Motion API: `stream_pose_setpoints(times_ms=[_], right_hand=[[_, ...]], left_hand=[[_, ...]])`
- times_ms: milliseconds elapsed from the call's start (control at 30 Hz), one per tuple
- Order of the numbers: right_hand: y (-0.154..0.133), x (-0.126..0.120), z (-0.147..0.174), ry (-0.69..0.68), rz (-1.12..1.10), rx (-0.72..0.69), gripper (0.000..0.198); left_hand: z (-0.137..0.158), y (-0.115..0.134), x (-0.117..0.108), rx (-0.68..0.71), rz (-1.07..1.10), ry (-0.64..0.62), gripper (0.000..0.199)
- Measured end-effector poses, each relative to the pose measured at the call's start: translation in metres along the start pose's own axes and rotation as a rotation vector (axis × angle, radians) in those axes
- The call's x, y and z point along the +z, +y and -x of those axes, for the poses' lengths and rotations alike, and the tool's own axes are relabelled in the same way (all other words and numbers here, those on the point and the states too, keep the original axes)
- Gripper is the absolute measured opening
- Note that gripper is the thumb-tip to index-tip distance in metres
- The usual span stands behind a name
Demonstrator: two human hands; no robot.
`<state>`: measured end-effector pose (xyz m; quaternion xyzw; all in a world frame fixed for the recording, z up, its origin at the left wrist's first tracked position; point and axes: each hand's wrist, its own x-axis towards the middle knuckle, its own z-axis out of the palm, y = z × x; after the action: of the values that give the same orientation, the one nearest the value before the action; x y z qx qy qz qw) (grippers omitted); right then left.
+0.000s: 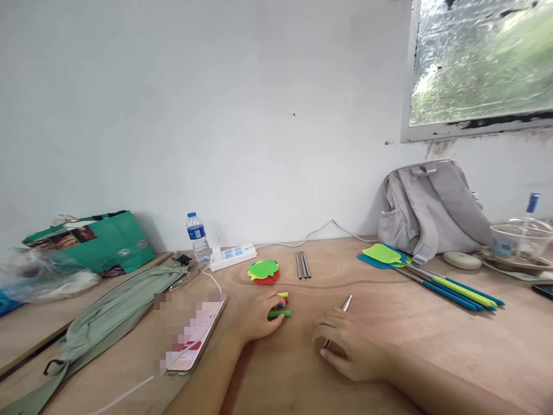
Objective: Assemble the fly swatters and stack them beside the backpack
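At the far left, a clear plastic bag (52, 276) lies in front of a green shopping bag with printed pictures (133, 239). A long sage-green fabric bag (125, 297) stretches across the wooden tabletop (276, 380), left of a lit smartphone (194, 340). Behind the phone stand a clear water bottle with a blue cap (197, 235) and a white power strip (233, 257).

The left hand (261, 314) is curled over the left end of a short green tube (285, 313); whether it grips cannot be told. Yellow and red tubes (284, 295) lie just behind. Farther back is a stack of green, yellow and red flat scalloped pieces (264, 268), with three grey metal rods (303, 265) to its right.

The right hand (339, 343) grips a slim silver metal rod (348, 302), its bare end pointing away. Beyond lie long-handled swatters in blue and lime green (432, 283), a grey backpack (436, 207) and a clear plastic cup (522, 239).
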<state>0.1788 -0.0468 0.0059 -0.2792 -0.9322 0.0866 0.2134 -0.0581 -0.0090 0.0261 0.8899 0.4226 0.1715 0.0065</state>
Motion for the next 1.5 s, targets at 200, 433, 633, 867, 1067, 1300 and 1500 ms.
stream_pose_setpoints(times_ms=[200,433,633,867,1067,1300,1500], right_hand=[[0.019,-0.008,-0.002,-0.059,0.021,0.05,0.026],[0.038,-0.006,0.004,-0.047,-0.024,0.091,0.013],[0.035,0.001,0.0,-0.013,0.084,0.224,0.021],[0.037,0.002,-0.004,-0.014,0.165,0.25,0.028],[0.039,-0.001,-0.003,0.025,0.215,0.267,0.032],[0.034,-0.002,-0.003,0.024,0.194,0.234,0.024],[0.038,0.002,0.003,0.069,0.064,0.25,0.019]], left_hand=[[0.001,0.005,0.0,0.001,0.038,-0.077,0.018],[0.0,0.022,0.003,0.092,-0.022,-0.162,0.018],[-0.002,0.032,0.008,0.125,0.008,-0.135,0.023],[-0.006,0.034,0.009,0.096,0.119,-0.14,0.031],[-0.006,0.026,0.016,0.048,0.26,-0.026,0.031],[-0.004,0.028,0.026,-0.021,0.166,-0.041,0.026],[-0.001,0.029,0.021,-0.051,0.104,-0.087,0.017]])
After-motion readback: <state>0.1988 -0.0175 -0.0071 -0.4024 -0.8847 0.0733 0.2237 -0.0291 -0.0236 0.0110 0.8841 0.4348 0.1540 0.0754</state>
